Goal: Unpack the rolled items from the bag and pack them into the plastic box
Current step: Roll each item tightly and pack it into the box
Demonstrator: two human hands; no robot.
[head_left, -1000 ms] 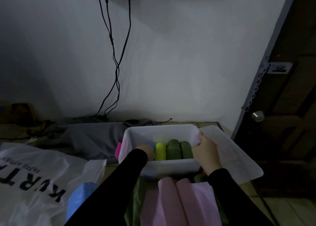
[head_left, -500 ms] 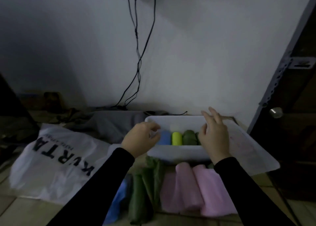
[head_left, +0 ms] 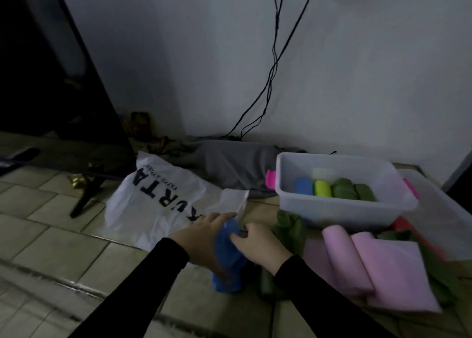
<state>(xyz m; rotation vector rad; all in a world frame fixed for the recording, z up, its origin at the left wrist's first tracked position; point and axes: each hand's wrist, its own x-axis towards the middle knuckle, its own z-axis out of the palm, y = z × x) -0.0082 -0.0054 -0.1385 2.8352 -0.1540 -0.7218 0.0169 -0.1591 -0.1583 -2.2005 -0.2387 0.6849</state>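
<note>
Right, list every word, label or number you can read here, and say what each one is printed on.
"KURTA": large black capitals on the white plastic bag lying on the tiled floor, seen upside down.
A smaller black line beside those capitals on the same bag: too small and blurred to read.
Nothing else in view carries readable text.

Your blue roll (head_left: pixel 228 258) lies on the floor beside the flat white bag (head_left: pixel 163 202). The white box (head_left: pixel 339 210) to the right holds blue, yellow and green rolls side by side. Pink rolls (head_left: pixel 367 261) lie before it.
</note>
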